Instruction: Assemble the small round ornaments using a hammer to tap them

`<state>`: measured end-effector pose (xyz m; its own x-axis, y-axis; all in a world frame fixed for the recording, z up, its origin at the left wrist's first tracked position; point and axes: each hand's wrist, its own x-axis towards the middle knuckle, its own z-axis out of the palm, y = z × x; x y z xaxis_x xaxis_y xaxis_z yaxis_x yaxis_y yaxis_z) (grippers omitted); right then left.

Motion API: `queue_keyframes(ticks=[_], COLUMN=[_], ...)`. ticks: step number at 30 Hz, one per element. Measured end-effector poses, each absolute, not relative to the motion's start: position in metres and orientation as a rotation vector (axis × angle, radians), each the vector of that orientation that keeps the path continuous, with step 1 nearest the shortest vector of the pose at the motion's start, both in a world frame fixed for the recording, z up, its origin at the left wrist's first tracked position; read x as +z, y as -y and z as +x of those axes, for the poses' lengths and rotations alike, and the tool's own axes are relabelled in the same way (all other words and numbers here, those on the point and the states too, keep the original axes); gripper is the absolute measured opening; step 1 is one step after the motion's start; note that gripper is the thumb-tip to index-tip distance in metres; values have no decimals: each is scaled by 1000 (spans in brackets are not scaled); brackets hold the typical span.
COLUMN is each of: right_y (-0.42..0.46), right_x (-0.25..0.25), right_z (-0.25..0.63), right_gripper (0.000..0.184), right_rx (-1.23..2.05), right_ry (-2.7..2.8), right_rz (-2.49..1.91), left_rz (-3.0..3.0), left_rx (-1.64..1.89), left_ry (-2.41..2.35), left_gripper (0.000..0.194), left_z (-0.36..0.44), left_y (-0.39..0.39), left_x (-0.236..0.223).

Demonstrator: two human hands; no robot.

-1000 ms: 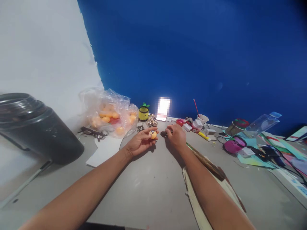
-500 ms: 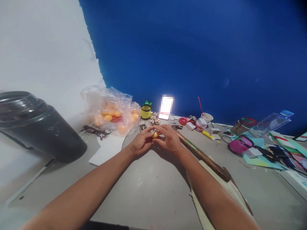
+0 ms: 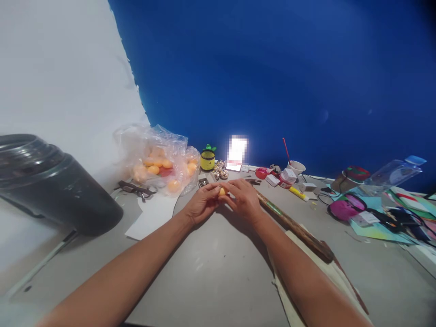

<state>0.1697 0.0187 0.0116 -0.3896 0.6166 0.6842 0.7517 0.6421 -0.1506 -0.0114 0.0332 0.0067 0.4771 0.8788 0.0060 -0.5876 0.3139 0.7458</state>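
Note:
Between my two hands is a small orange ball (image 3: 222, 191), like a table-tennis ball, mostly covered by fingers. My left hand (image 3: 203, 202) grips it from the left. Pressed against its right side are the thumb and fingertips of my right hand (image 3: 242, 199). Beyond the left fingers lie a small box of shiny bits (image 3: 203, 182) and several shiny studded balls (image 3: 220, 173). A hammer (image 3: 294, 225) rests right of my right hand, its wooden handle partly on a cream cloth (image 3: 301, 268).
Plastic bags of orange balls (image 3: 156, 159), glasses (image 3: 136, 188) and a large dark bottle (image 3: 61, 186) stand left. A yellow pot (image 3: 207, 160) and bright phone (image 3: 237, 152) are at the back. Rightward are a paper cup (image 3: 295, 168), yellow tube (image 3: 298, 194) and pink pouch (image 3: 345, 207).
My right hand has left the hammer's head and moved left to the orange ball, where it now meets my left hand. The view has shifted slightly.

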Motion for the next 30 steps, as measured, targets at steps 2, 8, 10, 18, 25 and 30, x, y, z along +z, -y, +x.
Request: queue_keyframes(ticks=[2, 8, 10, 18, 25, 30], right_y=[-17, -15, -16, -19, -14, -12], right_x=[14, 16, 15, 21, 36, 36], right_z=[169, 166, 165, 163, 163, 159], right_gripper=[39, 34, 30, 20, 24, 31], right_rx=[-241, -104, 24, 545, 1102, 1277], right_ry=[2109, 2028, 1966, 1668, 1404, 1267], right_rz=[-1049, -1047, -1042, -1196, -1259, -1164], left_rz=[760, 798, 806, 912, 1233, 1194], left_rx=[1028, 1058, 1066, 1079, 1167, 1217], left_ry=[-455, -484, -502, -636, -847, -876], left_gripper=[34, 36, 37, 50, 41, 43], left_z=[-11, -10, -10, -10, -6, -1], left_y=[-31, -26, -26, -27, -18, -15], left_x=[9, 15, 16, 17, 20, 16])
